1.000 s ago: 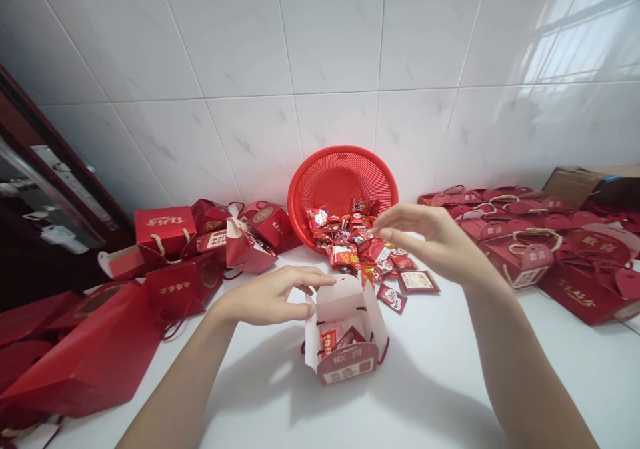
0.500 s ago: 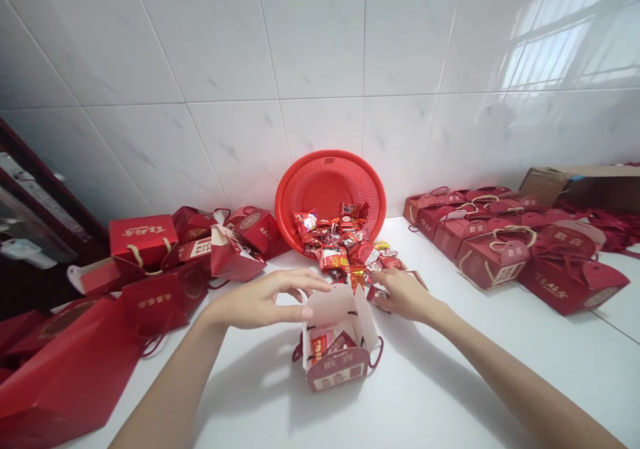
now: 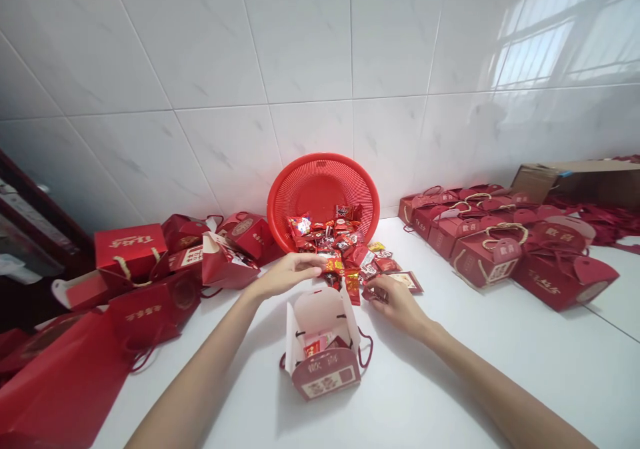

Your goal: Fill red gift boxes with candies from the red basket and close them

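An open red gift box [image 3: 326,377] with a white inside and dark cord handles stands in front of me, a few wrapped sweets [image 3: 316,347] lying in it. Beyond it, a red plastic basket [image 3: 280,189] is tipped on its side against the wall, and a heap of wrapped candies [image 3: 345,242] spills out of it. My left hand [image 3: 287,277] reaches over the box's back left, fingers stretched out at the heap's near edge. To the right of the box, my right hand [image 3: 400,307] pinches a dark red candy packet [image 3: 374,291] at the table surface.
Red gift boxes [image 3: 131,249] crowd the left side, some open. Closed boxes [image 3: 487,255] stand in rows on the right, before a cardboard carton [image 3: 537,181]. A flat brown-edged card [image 3: 407,281] lies behind my right hand. The tiled wall [image 3: 310,129] bounds the back.
My left hand has moved from above the box's back flap forward to the candies. My right hand has drawn slightly nearer with the packet between its fingers. The view has shifted a little.
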The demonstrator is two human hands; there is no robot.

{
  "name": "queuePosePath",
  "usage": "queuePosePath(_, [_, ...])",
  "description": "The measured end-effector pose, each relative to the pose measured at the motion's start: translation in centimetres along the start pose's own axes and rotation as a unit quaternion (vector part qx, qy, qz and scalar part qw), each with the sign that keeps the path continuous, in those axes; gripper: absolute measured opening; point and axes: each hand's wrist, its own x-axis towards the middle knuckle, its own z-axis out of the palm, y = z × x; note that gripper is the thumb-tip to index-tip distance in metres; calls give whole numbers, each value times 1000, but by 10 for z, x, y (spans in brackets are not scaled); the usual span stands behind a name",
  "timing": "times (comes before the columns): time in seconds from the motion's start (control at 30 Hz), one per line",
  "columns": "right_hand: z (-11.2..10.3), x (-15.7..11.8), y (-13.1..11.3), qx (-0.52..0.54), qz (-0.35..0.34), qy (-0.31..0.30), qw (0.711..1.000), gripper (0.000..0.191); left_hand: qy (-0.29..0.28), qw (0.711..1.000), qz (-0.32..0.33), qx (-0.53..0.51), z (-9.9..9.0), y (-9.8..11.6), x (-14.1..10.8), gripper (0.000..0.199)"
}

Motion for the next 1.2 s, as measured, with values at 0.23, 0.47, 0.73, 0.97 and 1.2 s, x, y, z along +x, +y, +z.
queuePosePath(0.23, [-2, 0, 4, 182, 37, 83, 979, 17, -35, 973, 73, 217, 35, -9, 56, 45])
queuePosePath(0.47, [-17, 2, -3, 348, 100, 90, 928, 31, -91, 968, 44, 228, 38, -9, 73, 48])
queuePosePath(0.73, [-24, 5, -3, 435, 171, 87, 880, 33, 137, 979, 21, 148, 12, 6, 81, 52])
queuePosePath(0.97, [-24, 4, -5, 477, 177, 88, 856, 35, 266, 926, 85, 253, 15, 9, 82, 41])
queuePosePath(1.2, [-26, 4, -1, 485, 163, 89, 854, 39, -12, 980, 96, 174, 35, 17, 61, 28])
